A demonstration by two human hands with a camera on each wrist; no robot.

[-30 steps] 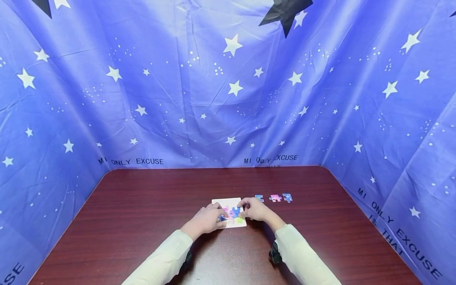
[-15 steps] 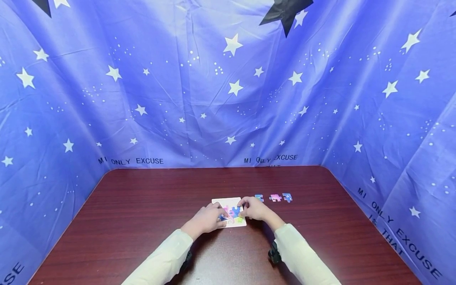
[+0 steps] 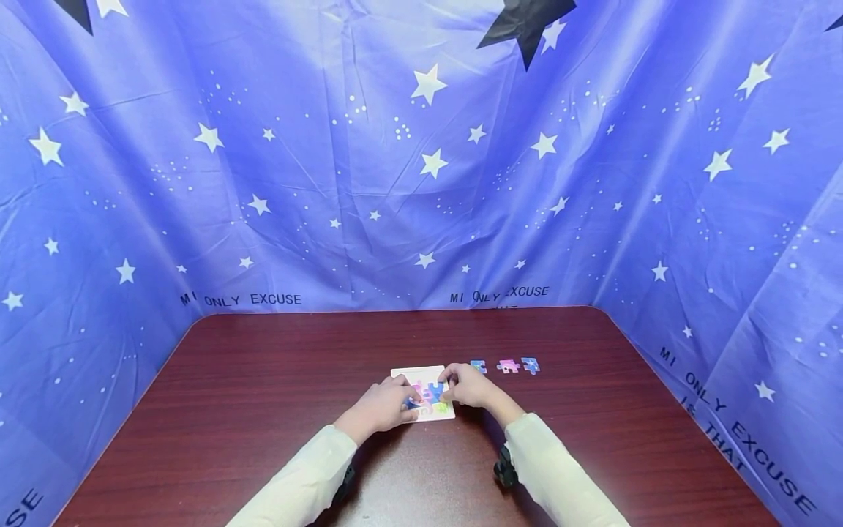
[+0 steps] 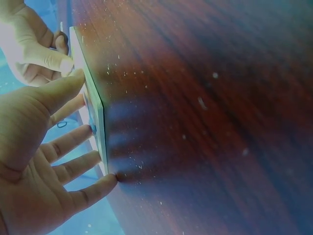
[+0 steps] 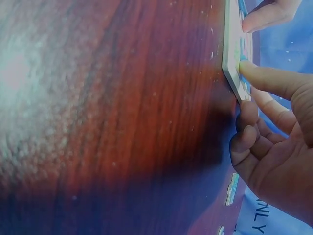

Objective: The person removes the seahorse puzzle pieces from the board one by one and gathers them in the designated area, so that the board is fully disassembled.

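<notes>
A small white puzzle board (image 3: 418,372) lies flat on the table, with pink, blue and yellow-green pieces on its surface. My left hand (image 3: 380,405) rests over its left side, fingers spread and fairly straight. In the left wrist view its fingertips touch the board's face and edge. My right hand (image 3: 471,386) is at the board's right side, its thumb and index finger around a blue puzzle piece (image 3: 435,391). In the right wrist view the thumb (image 5: 259,76) presses on the board while the outer fingers curl beside its corner. Part of the puzzle is hidden beneath both hands.
Behind the right hand lie three loose pieces: a blue one (image 3: 478,367), a pink one (image 3: 508,367) and another blue one (image 3: 530,365). The dark red wooden table (image 3: 276,366) is enclosed by a blue star-printed curtain (image 3: 388,176).
</notes>
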